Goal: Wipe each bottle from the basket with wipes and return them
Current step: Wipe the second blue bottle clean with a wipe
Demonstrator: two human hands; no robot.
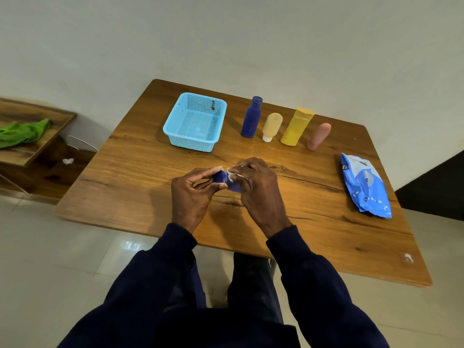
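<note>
Now, over the near middle of the bench (140,177): small blue bottle (226,181) held sideways, pinched at one end by thumb and curled fingers of the left hand (193,194), covered at the other end by the right hand (258,189), clamped on a white wipe (234,173) pressed against it. Further back, light blue basket (195,121). Just to its right, standing in a row: dark blue bottle (251,116), peach bottle (272,126), yellow bottle (296,126), pink bottle (319,135). Near the right edge, blue wipes pack (365,184), lying flat.

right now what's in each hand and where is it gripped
The left hand pinches the small blue bottle by one end; the right hand holds a white wipe against it.
</note>
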